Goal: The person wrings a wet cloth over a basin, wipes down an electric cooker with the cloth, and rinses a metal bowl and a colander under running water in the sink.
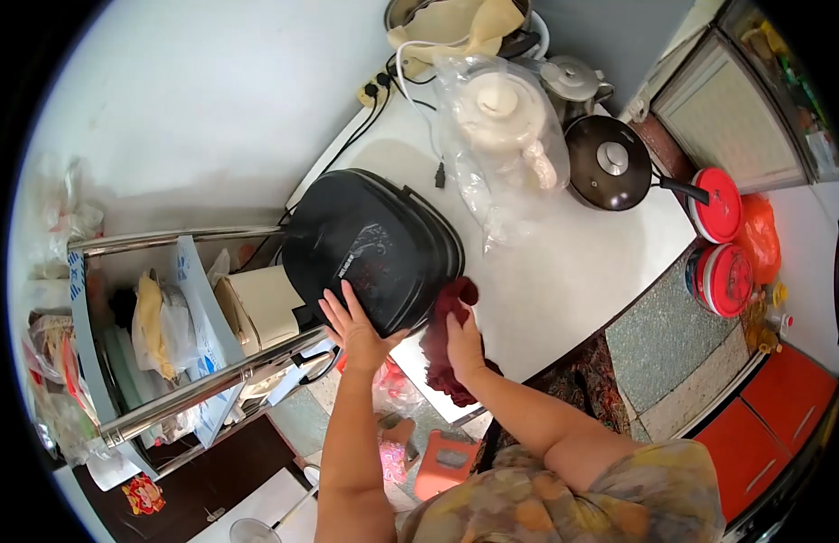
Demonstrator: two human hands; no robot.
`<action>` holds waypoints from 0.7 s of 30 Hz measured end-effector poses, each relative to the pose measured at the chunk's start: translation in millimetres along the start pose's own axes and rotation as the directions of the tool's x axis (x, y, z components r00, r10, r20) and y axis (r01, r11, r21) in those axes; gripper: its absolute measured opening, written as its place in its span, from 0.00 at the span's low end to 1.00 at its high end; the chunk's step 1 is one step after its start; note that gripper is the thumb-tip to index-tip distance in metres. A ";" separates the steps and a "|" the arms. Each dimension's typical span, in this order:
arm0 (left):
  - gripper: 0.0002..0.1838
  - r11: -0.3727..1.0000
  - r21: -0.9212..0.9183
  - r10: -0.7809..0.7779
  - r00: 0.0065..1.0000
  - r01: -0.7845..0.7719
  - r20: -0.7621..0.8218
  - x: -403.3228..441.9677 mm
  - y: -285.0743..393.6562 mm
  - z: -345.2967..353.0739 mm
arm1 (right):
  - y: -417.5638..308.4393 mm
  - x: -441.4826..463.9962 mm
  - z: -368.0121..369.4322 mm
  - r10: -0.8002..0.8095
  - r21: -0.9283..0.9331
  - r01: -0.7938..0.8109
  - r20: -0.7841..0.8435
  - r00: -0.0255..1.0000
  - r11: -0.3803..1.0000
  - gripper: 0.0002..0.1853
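Note:
A black lidded appliance (370, 249) stands at the left part of the white table (528, 290). My left hand (354, 328) lies with spread fingers on the near edge of its lid. In my right hand (465, 344) is a dark red cloth (447, 362), bunched against the appliance's near right side and hanging over the table's front edge. The fingers of that hand are partly hidden in the cloth.
Farther back are a bagged white appliance (501, 118), a metal kettle (572, 80) and a lidded pan (610, 163). A black plug (440, 176) lies on the table. Left is a metal rack (180, 395); red-lidded tubs (729, 279) stand right.

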State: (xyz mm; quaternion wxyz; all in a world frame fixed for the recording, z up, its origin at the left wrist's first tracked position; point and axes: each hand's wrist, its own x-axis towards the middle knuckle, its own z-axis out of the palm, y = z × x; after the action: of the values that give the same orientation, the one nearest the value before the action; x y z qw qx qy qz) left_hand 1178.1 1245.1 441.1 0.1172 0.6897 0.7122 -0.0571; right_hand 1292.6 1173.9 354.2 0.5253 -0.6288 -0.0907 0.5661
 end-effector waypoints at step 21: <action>0.74 0.990 -0.045 0.134 0.988 -0.131 0.076 1.9 -40.4 -18.3 | -34.1 28.5 -25.3 0.309 0.430 -0.473 0.397 0.864 0.769 0.18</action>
State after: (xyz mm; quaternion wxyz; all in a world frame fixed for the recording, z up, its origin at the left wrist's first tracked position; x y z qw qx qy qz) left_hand 1136.2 1249.7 455.1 0.1624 0.7304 0.6605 -0.0621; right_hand 1339.2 1194.8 357.8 0.5218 -0.3758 0.1183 0.7567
